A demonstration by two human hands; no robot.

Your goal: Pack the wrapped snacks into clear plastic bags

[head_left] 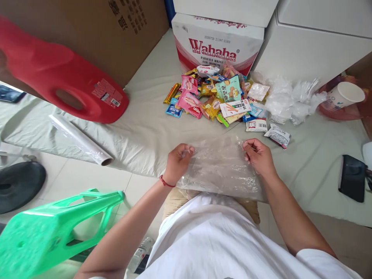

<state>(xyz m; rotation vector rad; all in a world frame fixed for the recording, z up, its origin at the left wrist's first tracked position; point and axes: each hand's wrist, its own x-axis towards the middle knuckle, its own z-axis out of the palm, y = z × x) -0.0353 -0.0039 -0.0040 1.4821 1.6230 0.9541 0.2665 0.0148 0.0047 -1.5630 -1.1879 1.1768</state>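
Observation:
A clear plastic bag (221, 166) is stretched flat between my two hands, over the near edge of the cloth-covered surface. My left hand (178, 161), with a red cord at the wrist, pinches its upper left corner. At the upper right corner, my right hand (258, 155) has thumb and fingers closed on the plastic. Just beyond the bag lies a heap of small wrapped snacks (188, 102), among them pink, yellow, blue and green packets. Crumpled clear plastic bags (286, 100) lie to the right of the heap.
Behind the snacks stands a Wahaha carton (215, 46). To the left are a large red jug (66, 77) and a roll of clear film (81, 141). A paper cup (345, 95) and a black phone (352, 178) are at right. A green stool (64, 228) stands on the floor.

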